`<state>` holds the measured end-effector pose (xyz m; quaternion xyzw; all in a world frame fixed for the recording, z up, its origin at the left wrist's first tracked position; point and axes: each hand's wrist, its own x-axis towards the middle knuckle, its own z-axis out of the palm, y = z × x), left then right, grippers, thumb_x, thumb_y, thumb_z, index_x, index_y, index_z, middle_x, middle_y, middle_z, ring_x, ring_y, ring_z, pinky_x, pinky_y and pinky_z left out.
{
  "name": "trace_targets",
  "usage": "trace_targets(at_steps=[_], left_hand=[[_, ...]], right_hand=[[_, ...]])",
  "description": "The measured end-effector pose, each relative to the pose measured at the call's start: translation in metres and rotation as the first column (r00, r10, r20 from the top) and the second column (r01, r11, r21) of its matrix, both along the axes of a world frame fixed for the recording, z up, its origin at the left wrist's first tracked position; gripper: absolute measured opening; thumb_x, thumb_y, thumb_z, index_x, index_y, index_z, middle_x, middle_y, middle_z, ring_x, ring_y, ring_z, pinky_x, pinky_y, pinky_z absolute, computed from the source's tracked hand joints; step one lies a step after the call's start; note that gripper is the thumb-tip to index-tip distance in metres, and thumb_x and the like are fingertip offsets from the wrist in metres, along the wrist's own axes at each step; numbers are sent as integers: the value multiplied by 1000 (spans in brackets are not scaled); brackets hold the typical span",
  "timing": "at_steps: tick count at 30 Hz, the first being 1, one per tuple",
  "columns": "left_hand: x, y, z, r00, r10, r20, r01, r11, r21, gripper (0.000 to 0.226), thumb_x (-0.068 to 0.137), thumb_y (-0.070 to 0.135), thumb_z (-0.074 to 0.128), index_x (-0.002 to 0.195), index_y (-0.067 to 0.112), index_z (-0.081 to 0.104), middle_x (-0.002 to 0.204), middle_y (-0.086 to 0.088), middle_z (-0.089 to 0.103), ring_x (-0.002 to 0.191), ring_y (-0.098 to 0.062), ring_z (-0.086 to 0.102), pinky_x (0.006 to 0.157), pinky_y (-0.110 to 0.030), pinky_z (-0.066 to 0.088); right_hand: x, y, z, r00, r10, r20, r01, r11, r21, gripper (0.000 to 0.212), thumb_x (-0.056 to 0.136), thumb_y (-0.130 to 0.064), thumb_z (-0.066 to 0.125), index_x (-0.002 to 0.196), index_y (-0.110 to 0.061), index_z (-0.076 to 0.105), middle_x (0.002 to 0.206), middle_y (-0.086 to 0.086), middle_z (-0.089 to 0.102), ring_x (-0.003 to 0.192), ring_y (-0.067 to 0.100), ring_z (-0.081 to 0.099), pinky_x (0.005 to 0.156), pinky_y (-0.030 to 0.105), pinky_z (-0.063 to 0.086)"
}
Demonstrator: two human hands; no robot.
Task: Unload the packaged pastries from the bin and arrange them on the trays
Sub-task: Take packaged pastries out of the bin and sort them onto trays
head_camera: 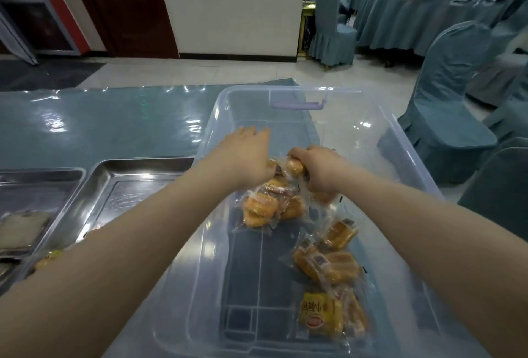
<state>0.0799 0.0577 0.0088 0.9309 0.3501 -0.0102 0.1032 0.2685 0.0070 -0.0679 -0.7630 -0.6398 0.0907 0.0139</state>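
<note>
A clear plastic bin (405,157) stands on the table in front of me. Both my hands are inside it. My right hand (317,170) grips a bunch of packaged pastries (271,203) in clear wrappers, lifted above the bin floor. My left hand (245,155) lies against the same bunch from the left, its fingers hidden behind the back of the hand. Several more packaged pastries (328,266) lie on the bin floor near me, one in a yellow wrapper (318,313). Two steel trays (137,175) sit to the left of the bin.
The far-left tray (40,183) holds flat grey packets (23,229). A few pastries (48,257) lie at the nearer tray's front corner. The table has a glossy teal cover (114,120). Teal-covered chairs (445,106) stand to the right, and a banquet table behind.
</note>
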Motion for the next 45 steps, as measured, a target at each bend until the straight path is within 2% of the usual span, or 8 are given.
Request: trace_targets(at_steps=[4,6,10,15,21,28,39,45], left_hand=[[47,23,-43,990,131,44,-120,971,-205,63,82,30,67,133,6,40,128,-14,53,111,-30,53,79,-29,41],[54,27,-81,981,170,-87,-187,952,-242,71,80,31,70,139,11,34,134,-14,49,117,-31,49,90,-35,44],[46,28,-142,950,147,-275,-190,972,-136,113,64,66,68,149,36,-1,158,-12,-2,142,-41,-6,114,-56,4],[41,18,-182,973,100,-207,-147,964,-222,119,61,68,68,145,43,-12,155,-8,-23,123,-41,-44,111,-64,4],[38,5,-192,984,174,-36,-176,984,-36,85,74,41,68,143,32,19,140,-7,43,139,-44,-8,104,-56,36],[41,14,-161,977,191,93,-196,979,49,31,79,23,59,110,22,52,102,-8,63,100,-31,54,65,-34,39],[31,23,-29,895,221,388,-288,950,123,18,73,22,60,88,24,49,73,0,50,73,-25,49,54,-28,29],[-27,17,44,795,133,592,-293,939,183,16,71,24,60,81,27,49,69,6,49,66,-20,43,58,-29,29]], right_hand=[[10,-1,9,995,-96,-17,97,995,39,60,74,-15,67,125,-33,40,99,1,48,84,24,51,68,33,42],[13,-5,4,987,-154,-35,155,987,32,60,75,-13,66,124,-34,39,99,2,47,85,26,50,71,36,47],[13,-7,-24,976,-188,-110,190,982,13,62,77,-8,64,126,-36,39,109,4,50,97,31,56,82,43,52],[14,-1,-49,969,-214,-123,211,977,-36,72,77,-11,68,137,-33,33,130,10,45,116,37,48,90,42,45],[9,-12,-65,991,-135,-23,130,981,-146,90,72,-19,77,144,-32,23,143,10,30,134,39,23,108,50,35],[8,-5,-48,964,-226,-138,225,974,-23,66,78,-13,69,134,-32,39,119,8,51,108,33,53,81,35,43],[-19,-20,64,898,-182,-401,360,828,430,58,71,-6,68,121,-29,48,100,3,55,86,21,51,68,27,37],[-66,-26,126,932,-66,-356,291,722,628,59,72,-5,69,122,-28,49,96,-6,53,85,15,48,63,16,31]])
